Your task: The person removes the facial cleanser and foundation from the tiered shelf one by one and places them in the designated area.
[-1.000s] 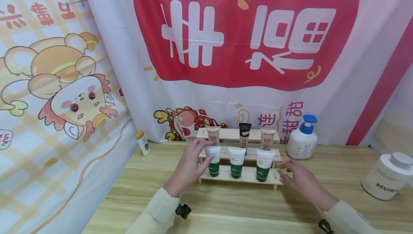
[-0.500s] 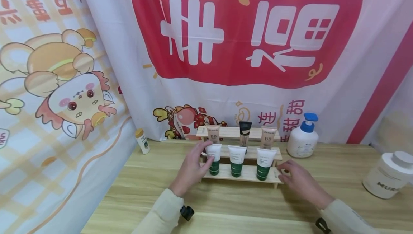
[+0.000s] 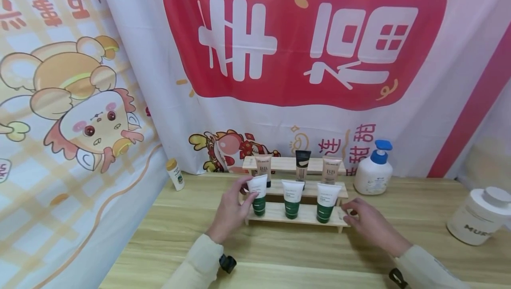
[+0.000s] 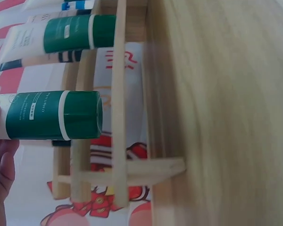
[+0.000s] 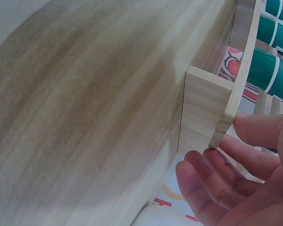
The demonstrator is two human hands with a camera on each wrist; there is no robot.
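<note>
At nine o'clock on the rack (image 3: 280,163), the left hand (image 3: 229,210) is pinching a tube (image 3: 259,198), contents hidden, just above the bottom shelf (image 3: 274,212); at four, the right hand (image 3: 371,222) is pinching the shelf's end. Two matching tubes (image 3: 292,198) are standing between.

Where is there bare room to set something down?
On the pale wooden table: before the tiered wooden rack, between the cream sleeves; also between the white pump bottle and white round jar. Crowded: the rack, lined with white-green tubes.
</note>
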